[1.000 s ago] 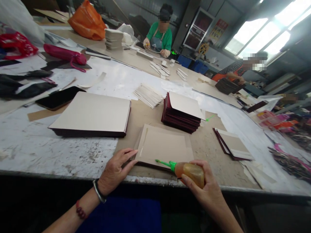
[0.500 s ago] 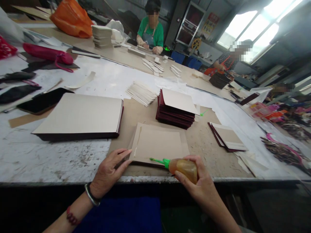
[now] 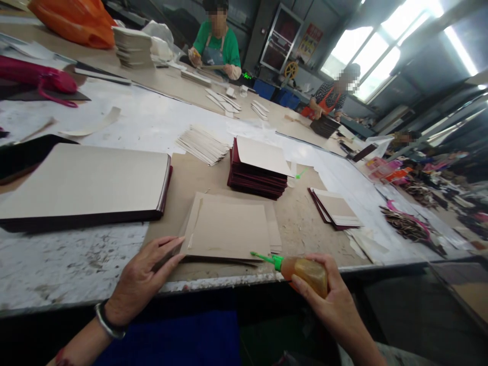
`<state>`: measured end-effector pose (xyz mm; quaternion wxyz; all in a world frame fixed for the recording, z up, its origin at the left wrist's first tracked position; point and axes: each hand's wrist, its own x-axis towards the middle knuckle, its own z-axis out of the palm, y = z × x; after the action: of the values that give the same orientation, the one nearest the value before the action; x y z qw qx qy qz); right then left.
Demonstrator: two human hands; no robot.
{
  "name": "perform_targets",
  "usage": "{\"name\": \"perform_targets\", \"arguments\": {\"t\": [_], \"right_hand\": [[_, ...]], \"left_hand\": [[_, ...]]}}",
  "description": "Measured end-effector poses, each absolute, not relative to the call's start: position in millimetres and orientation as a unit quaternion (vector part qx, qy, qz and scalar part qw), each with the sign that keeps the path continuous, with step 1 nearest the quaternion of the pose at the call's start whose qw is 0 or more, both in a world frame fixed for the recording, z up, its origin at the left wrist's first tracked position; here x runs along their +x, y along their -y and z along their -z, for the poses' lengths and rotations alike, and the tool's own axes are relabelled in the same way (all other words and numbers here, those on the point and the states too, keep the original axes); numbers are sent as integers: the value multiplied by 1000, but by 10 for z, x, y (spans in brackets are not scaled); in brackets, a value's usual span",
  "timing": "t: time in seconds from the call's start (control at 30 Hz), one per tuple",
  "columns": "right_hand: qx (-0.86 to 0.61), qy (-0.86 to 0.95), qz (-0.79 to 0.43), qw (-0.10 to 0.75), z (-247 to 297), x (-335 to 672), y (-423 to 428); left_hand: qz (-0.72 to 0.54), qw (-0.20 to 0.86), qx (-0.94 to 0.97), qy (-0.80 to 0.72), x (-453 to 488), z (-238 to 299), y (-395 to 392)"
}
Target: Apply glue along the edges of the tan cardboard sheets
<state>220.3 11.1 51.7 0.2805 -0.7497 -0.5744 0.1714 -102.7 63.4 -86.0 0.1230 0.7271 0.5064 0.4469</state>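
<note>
Gripping a see-through squeeze bottle [image 3: 310, 277] of amber liquid [image 3: 293, 268], the right hand [image 3: 331, 287] sits at lower right of centre, fingers wrapped round it; the green nozzle [image 3: 277, 262] points left, its tip at the near edge of a beige board [image 3: 229, 226], toward the right corner. That board lies at lower centre on the desk [image 3: 76, 267]. The left hand [image 3: 139, 272], well apart from the right, touches its near left corner; whether it pinches or merely steadies cannot be told. A glossy streak [image 3: 195, 221] along the left margin suggests the step in hand is laying glue along the edges; the next move seems to call for a steady tip and even squeezing. How full the bottle is cannot be judged. Other containers are an orange bag [image 3: 76, 23] at upper left, a magenta pouch [image 3: 57, 80] below it and blue bins [image 3: 286, 98] at upper centre, contents hidden.
</note>
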Motion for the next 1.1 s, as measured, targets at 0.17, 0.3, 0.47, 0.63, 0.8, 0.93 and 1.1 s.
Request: {"name": "perform_targets", "arguments": {"t": [0.17, 0.3, 0.47, 0.63, 0.8, 0.93, 1.1], "right_hand": [[-768, 549, -176, 279, -517, 2348, -61], [-785, 524, -161, 291, -510, 2423, -50], [-785, 518, -162, 299, -482, 2502, -264], [-751, 545, -171, 332, -365, 2565, -715], [-719, 582, -159, 345, -272, 2597, -1088], [-715, 597, -152, 331, -315, 2603, -1200], [-719, 612, -157, 290, -423, 2616, -1093]], "left_hand": [[-441, 121, 729, -510, -1033, 877, -642], [-446, 124, 724, -511, -1035, 893, -644], [-444, 123, 724, -514, -1023, 856, -648], [-455, 135, 720, -507, -995, 760, -657], [-449, 144, 713, -518, -989, 776, -649], [-449, 163, 708, -520, -996, 807, -639], [-450, 176, 698, -529, -997, 773, -635]]}}
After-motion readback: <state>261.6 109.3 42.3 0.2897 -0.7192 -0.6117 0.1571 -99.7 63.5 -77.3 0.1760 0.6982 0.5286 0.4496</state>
